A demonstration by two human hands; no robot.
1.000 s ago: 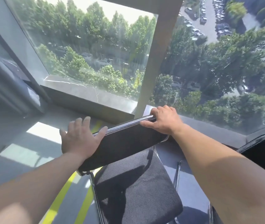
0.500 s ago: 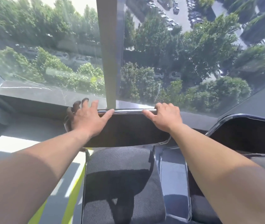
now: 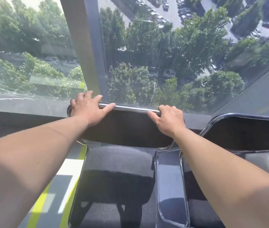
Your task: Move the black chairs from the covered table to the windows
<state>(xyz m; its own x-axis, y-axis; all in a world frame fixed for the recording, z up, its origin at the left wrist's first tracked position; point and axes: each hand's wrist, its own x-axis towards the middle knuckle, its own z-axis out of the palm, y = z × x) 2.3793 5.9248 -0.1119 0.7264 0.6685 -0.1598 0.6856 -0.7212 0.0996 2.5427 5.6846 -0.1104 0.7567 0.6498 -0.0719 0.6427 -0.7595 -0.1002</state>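
Okay, placing step, judged nearly done. Nearest is the mesh seat of the black chair, standing on the floor at its window edge, with yellow stripes on the floor just left of it. The seat is dark woven fabic with a shiny dark frame. The backrest is a plain black panel capped by a chrome top rail.

Left hand sits on the rail's left corner, fingers draped over the far side and thumb laid along the rail, which reads as a loose grip. Right hand is at the rail's right end, fingers curled over it and thumb on the near side, a firm grip.

A second chair of the same build stands just beside it on the right, frames near touching; contact cannot be told.

To do it well:
- keep both hands wide on the rail
- ease the chair square to the sill
- match the neighbour's line
- stop before the backrest meets the window
- set the legs flat before letting go

Beyond the glass are a mullion and trees.
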